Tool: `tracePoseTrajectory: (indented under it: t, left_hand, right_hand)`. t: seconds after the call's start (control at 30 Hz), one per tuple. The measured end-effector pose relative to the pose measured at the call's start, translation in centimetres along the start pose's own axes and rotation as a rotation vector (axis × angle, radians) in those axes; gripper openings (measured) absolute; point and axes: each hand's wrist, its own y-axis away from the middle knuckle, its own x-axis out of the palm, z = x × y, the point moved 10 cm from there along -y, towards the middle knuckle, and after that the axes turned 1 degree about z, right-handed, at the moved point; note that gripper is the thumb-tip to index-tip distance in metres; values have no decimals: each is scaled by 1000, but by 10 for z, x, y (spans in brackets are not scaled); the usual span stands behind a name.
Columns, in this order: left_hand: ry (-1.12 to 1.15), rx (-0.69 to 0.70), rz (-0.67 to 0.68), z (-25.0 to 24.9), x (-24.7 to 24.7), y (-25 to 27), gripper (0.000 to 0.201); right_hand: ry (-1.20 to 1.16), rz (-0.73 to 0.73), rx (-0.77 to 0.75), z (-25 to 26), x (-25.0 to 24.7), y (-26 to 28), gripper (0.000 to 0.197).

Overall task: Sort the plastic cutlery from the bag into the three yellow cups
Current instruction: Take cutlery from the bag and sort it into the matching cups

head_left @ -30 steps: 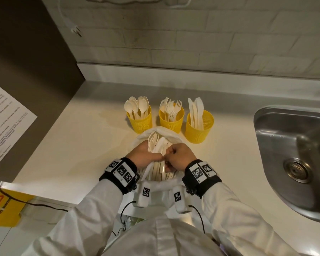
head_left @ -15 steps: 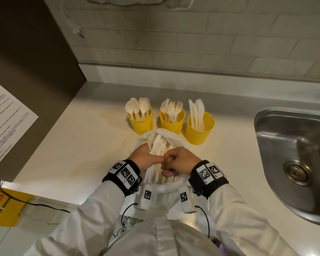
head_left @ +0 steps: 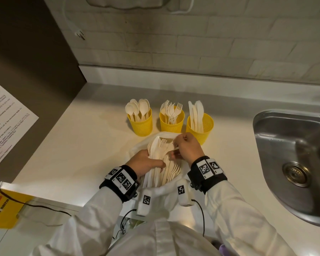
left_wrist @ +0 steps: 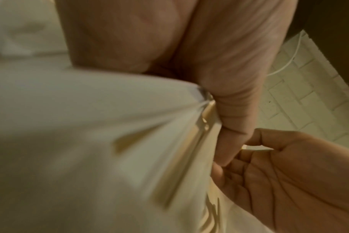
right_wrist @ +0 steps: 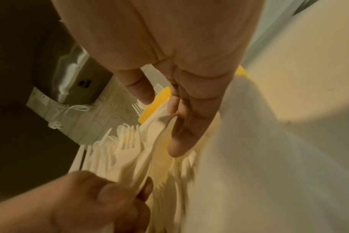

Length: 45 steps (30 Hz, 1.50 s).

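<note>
Head view, left to right. On the counter stand the three cups: spoon cup, fork cup, knife cup, each with its pieces standing heads up. The sink lies well apart at far right.

Just in front of the cups lies the bag, mouth open, with the remaining cutlery pile inside it.

My left hand has fingers curled round a bundle of pieces at the pile's left side, pinning them. My right hand pinches one slim piece near the bag's far rim (kind unclear, the wrist views being blurred; a knife is my guess, since the hand is near the knife cup).

Orientation: the pile's long axis runs from me toward the cups. Some heads point away from me, while a row of fork tines at the near right points toward me, so the pile is mixed end for end.

Risks, as I judge them:
- Tines may interlock, so pulling one piece could drag neighbours out onto the counter.
- My right wrist is close to the knife cup and could tip it.
- A misread type would land in the wrong cup.
</note>
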Motion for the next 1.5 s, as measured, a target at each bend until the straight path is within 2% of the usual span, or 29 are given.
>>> tracePoseTrajectory:
  t: [0.13,0.23,0.37,0.5,0.6,0.67,0.77,0.87,0.97,1.07,1.17,1.23,1.37,1.5]
  left_hand:
    - [-19,24,27,-4,4,2,14]
    - [-10,54,28,-10,6,2,27]
    - [42,88,13,-16,9,7,19]
    - [105,71,-18,-14,11,8,31]
    - [93,59,14,-15,16,7,44]
    - [45,38,12,-12,18,7,45]
    - [-5,8,13,-4,20,5,46]
    - [-41,-9,20,-1,24,7,42]
    - [-47,3,-24,-4,20,7,28]
    - [2,88,-31,-18,13,8,17]
    - [75,227,-73,-48,-3,11,21]
    - [124,320,-114,-78,-16,17,27]
    - [165,444,-193,-130,-37,29,19]
    - [114,579,-286,-168,-47,45,30]
  right_hand:
    - [150,-23,-165,13,0,-1,11]
    - [316,2,-245,19,9,-1,20]
    - [480,51,-308,21,21,3,19]
    - [395,81,-311,22,22,4,16]
    - [227,156,-306,31,31,9,33]
    - [315,186,-370,39,41,11,31]
    - [522,146,-466,43,46,13,20]
    - [566,121,-484,42,46,13,20]
    - [631,158,-475,41,47,14,21]
    - [444,162,-437,56,30,15,28]
    - [240,42,-418,70,2,12,14]
    - [192,4,-388,71,-6,12,19]
    - [44,140,-185,50,15,20,36]
    - [-90,254,55,23,40,27,56]
